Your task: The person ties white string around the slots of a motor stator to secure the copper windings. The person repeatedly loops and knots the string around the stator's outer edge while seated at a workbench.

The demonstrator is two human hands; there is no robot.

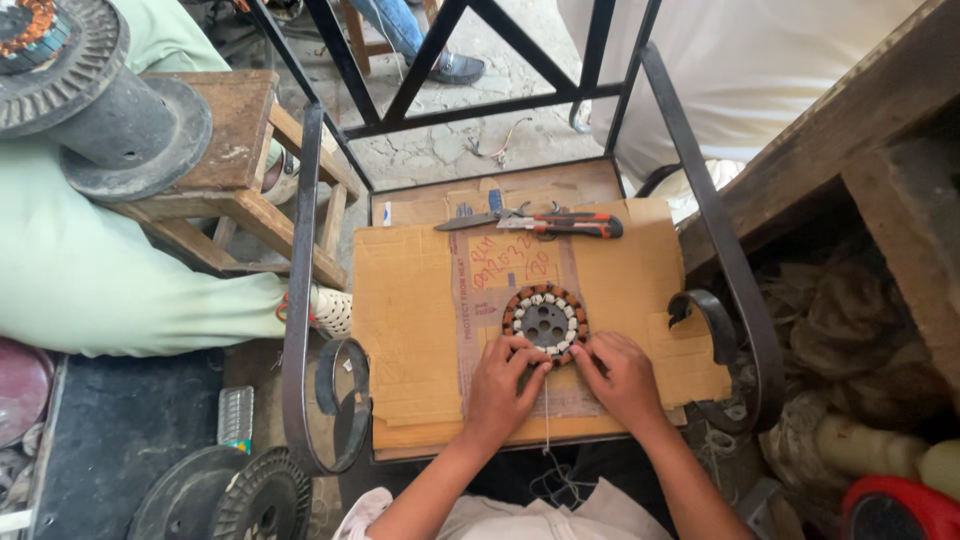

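Both my left hand (503,385) and right hand (622,378) pinch fingertips on the near rim of the wound stator (545,320) lying on the cardboard (420,300), where a hard tug could, I judge, snap its thin wire (547,420).

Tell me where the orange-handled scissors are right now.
In the head view, the scissors lie at the far edge of the cardboard sheet, beyond the round wound stator that the left hand and right hand touch.
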